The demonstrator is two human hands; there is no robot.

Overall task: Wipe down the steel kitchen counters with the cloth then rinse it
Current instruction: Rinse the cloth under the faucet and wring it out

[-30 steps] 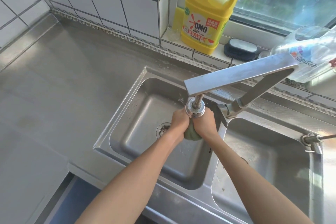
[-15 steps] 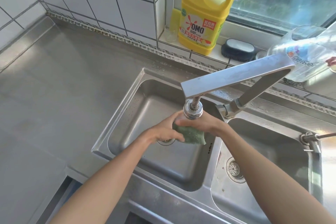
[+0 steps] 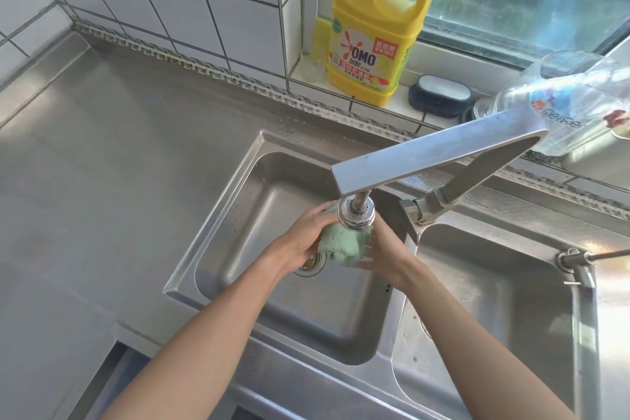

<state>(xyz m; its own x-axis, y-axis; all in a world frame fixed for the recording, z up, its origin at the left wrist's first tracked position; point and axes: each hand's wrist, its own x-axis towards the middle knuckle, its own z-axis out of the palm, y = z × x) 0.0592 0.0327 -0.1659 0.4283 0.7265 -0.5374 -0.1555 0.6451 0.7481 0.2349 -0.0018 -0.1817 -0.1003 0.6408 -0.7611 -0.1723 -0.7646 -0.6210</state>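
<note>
Both hands (image 3: 300,242) bunch cloth (image 3: 341,244) under faucet (image 3: 356,215), mid-basin (image 3: 238,215).

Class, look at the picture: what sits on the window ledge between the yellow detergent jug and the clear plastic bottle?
In the head view, a dark scrubbing brush lies between them.

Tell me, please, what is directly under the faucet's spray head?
Under the spray head is a bunched green cloth, held between the left hand and right hand. The cloth hides part of the drain.
</note>
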